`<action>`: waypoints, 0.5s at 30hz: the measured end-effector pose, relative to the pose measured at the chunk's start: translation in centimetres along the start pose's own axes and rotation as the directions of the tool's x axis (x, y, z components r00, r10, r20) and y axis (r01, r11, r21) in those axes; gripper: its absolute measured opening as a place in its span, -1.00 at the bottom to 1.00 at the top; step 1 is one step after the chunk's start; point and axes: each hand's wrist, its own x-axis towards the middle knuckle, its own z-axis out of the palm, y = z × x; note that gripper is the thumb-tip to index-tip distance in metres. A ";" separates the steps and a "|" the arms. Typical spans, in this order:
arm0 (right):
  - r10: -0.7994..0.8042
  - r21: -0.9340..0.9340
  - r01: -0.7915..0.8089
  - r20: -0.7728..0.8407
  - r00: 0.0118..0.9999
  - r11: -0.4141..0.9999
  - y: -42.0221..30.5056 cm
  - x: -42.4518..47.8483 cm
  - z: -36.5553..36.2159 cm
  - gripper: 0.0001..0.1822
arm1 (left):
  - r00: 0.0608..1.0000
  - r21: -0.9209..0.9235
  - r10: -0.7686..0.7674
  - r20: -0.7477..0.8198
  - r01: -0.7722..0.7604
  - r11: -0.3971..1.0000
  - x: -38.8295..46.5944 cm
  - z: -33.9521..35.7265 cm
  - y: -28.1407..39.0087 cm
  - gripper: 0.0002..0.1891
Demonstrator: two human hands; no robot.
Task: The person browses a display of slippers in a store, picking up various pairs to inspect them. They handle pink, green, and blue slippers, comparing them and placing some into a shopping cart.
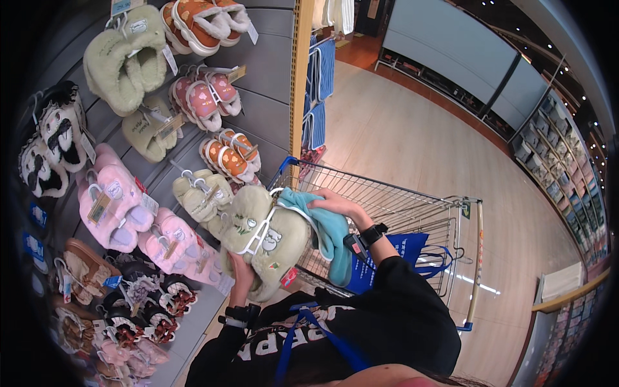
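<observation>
A pair of pale green plush slippers (285,232), joined by a white plastic hanger, is in front of my chest. My left hand (243,273) grips the slippers from below, its fingers partly hidden behind them. A red tag (289,277) hangs at their lower edge. My right hand (333,202) clasps a teal cloth (325,225) with white edging at the upper right of the slippers. The cloth hangs down over the side of the shopping cart. Whether the cloth touches the slippers is hard to tell.
A wire shopping cart (401,193) stands to my right, with a blue bag (372,271) in it. On my left, a grey display wall (263,58) holds hooks of slippers, including pink plush pairs (116,198) and orange pairs (229,157). Blue striped towels (321,70) hang beyond a wooden post (300,87).
</observation>
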 end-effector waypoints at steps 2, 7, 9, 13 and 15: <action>0.023 0.162 -0.028 0.037 0.999 0.986 0.1 0.4 -0.1 -0.61 | 0.998 0.021 0.059 0.023 -0.060 0.998 -0.4 -0.5 -0.2 -0.38; 0.244 0.596 -0.089 -0.184 0.952 0.798 4.8 2.8 4.2 -0.62 | 0.904 -0.665 -0.400 0.149 0.391 0.637 -0.2 1.3 -0.9 -0.52; 0.212 0.664 -0.073 -0.132 0.968 0.744 6.2 3.9 7.0 -0.60 | 0.885 -0.720 -0.425 0.192 0.421 0.552 -0.2 1.6 0.2 -0.52; 0.070 0.555 0.065 -0.219 0.973 0.829 2.8 3.4 8.3 -0.61 | 0.891 -0.720 -0.389 0.231 0.426 0.548 -0.2 0.7 0.8 -0.52; -0.060 0.438 0.225 -0.359 0.931 0.870 -0.1 3.7 7.4 -0.65 | 0.900 -0.700 -0.372 0.227 0.417 0.580 -0.2 -0.3 1.4 -0.52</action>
